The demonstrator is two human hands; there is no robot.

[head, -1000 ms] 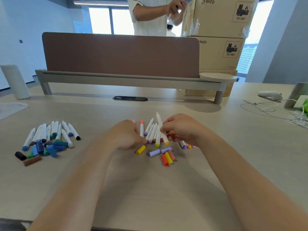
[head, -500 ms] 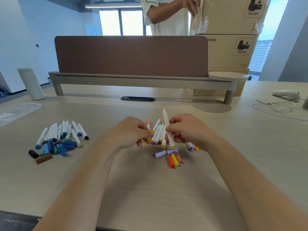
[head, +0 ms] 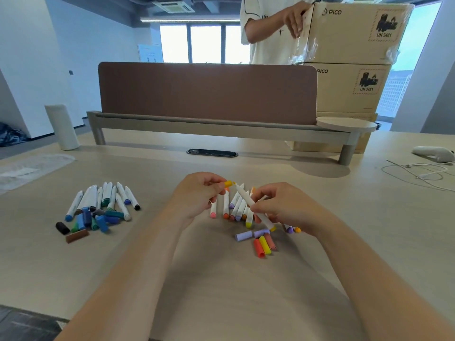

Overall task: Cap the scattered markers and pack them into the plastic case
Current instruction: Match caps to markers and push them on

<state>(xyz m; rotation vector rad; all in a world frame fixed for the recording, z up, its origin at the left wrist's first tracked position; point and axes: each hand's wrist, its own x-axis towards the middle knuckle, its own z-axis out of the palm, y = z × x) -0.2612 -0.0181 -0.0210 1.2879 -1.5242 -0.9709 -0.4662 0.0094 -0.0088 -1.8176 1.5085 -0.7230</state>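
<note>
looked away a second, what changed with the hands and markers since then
The left hand picked the yellow cap off the table and raised it to the tip of the white marker, which the right hand tilted leftward in its grip. The loose caps and the blue-green marker pile stayed put.

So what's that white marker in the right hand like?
The marker is slim and white, plastic-looking, with a yellow back end. The right hand pinches its middle, holding it tilted above the table. Its bare tip points up-left, almost meeting the yellow cap pinched in the left hand.
</note>
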